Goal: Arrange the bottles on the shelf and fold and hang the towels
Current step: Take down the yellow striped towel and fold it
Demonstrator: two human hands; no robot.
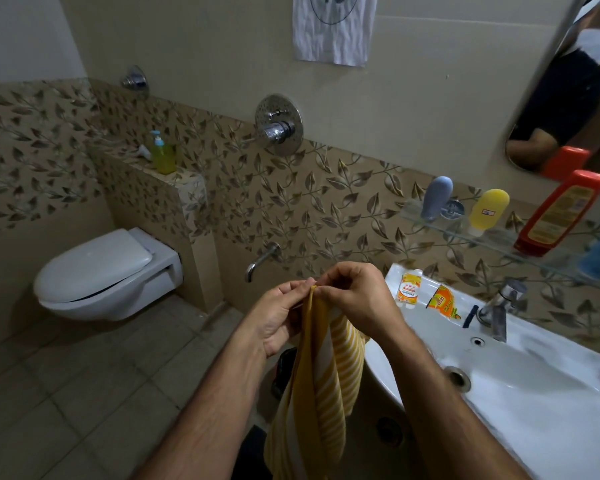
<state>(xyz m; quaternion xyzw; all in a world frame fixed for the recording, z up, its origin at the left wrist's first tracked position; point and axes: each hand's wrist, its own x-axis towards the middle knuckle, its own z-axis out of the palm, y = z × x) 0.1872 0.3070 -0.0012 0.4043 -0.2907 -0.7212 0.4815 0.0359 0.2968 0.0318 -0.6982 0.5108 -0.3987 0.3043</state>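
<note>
- A yellow striped towel [317, 386] is held up in the lower middle of the frame; its top edge is pinched by the left hand [278, 318] and the right hand [355, 297], pressed close together.
- A white sink [520, 403] is seen at the lower right.
- On the glass shelf [499, 242] at the right, a grey bottle [436, 198], a yellow bottle [488, 212] and a red bottle [558, 214] are stood.
- A toilet [104, 275] is seen at the left.

- Both forearms are bare from wrist to the frame's lower edge; no sleeve shows on either.
- The left hand [281, 317] and right hand [355, 296] wear no gloves, rings or watch.
- Fingernails are short and unpainted.
</note>
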